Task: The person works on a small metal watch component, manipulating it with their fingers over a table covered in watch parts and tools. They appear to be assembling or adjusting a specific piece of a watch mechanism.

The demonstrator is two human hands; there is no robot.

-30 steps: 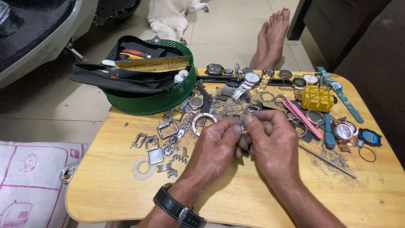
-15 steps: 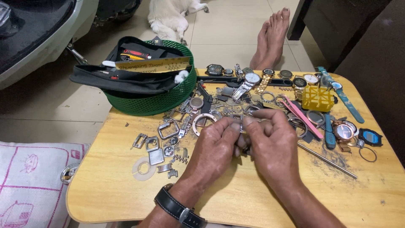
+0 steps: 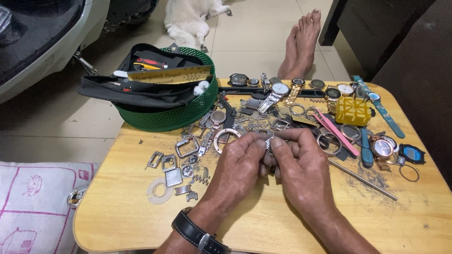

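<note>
Head view, both hands (image 3: 270, 164) pinching small metal part (image 3: 270, 142), watch parts (image 3: 188, 155) around, green basket (image 3: 169, 117) behind

Both hands meet over the table (image 3: 117, 221) — left hand (image 3: 240, 164) and right hand (image 3: 301, 169) pinching a small metal part (image 3: 270, 141) among scattered watch parts (image 3: 188, 155).

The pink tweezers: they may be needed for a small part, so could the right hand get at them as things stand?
Probably yes: the pink tweezers lie uncovered just beyond the right hand, though both hands pinch a small metal part.
</note>
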